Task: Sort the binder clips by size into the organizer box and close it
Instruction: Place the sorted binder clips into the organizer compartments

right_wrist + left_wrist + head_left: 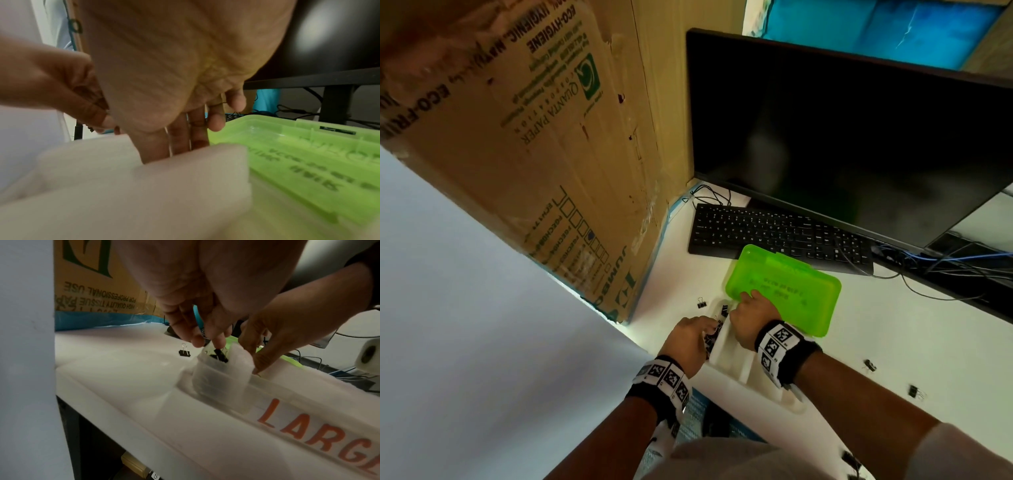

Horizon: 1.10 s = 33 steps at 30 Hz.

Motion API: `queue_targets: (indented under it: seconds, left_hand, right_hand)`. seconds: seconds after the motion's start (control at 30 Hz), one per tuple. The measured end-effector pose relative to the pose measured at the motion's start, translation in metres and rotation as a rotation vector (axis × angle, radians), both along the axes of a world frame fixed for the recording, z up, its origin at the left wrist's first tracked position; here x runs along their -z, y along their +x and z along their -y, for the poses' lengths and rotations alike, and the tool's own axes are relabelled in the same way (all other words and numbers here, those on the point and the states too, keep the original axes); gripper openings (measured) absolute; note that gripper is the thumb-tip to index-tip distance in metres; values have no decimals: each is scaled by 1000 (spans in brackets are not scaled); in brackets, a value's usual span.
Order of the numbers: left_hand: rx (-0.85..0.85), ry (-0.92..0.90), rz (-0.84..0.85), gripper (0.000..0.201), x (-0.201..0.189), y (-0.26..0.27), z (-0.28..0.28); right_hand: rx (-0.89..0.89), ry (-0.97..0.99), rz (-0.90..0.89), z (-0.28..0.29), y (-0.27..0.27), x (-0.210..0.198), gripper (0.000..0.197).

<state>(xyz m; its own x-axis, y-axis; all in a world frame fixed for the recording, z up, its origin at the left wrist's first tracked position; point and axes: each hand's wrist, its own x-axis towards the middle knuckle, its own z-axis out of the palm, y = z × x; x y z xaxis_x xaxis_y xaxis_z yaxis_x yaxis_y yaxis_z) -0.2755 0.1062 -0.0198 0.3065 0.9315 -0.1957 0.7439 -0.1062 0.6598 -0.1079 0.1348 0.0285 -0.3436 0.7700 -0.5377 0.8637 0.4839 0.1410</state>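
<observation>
The organizer box point(736, 371) is a white divided tray whose green lid point(791, 291) lies open behind it. Several black binder clips point(724, 310) sit in its far-left compartment. My left hand point(709, 329) hovers over that corner with fingers curled, pinching a black clip point(221, 356) at the compartment's rim. My right hand point(743, 301) reaches into the tray beside it, its straight fingers point(185, 142) pointing down behind a white wall that hides the tips. An orange "LARGE" label point(318, 434) marks a long compartment. One loose clip point(701, 303) lies left of the box.
A big cardboard carton point(534, 154) stands at the left, close to the box. A black keyboard point(774, 236) and monitor point(859, 137) are behind the lid, with cables point(945, 267) at the right. More loose clips point(870, 365) point(914, 390) lie on the white table at the right.
</observation>
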Motion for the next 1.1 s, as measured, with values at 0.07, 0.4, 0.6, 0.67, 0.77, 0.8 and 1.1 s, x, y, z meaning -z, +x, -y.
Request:
queue_targets:
  seconds: [0.07, 0.4, 0.6, 0.67, 0.77, 0.8, 1.1]
  left_hand:
    - [18, 33, -20, 63, 0, 1, -3]
    - [-69, 113, -66, 66, 12, 1, -14]
    - [-24, -55, -172, 72, 9, 7, -34]
    - [-15, -69, -198, 65, 13, 10, -36]
    - [-67, -5, -180, 43, 15, 13, -38]
    - [-86, -1, -168, 35, 14, 14, -38]
    - [-165, 62, -4, 22, -2, 6, -39]
  right_hand:
    - [13, 1, 6, 4, -2, 3, 30]
    - [50, -28, -68, 10, -2, 7, 27]
    - [129, -14, -150, 0, -1, -5, 25]
    - [180, 12, -202, -9, 1, -12, 22]
    - [268, 64, -348, -25, 4, -14, 22]
    - [302, 57, -399, -28, 4, -11, 22]
    - [404, 19, -553, -22, 7, 8, 27]
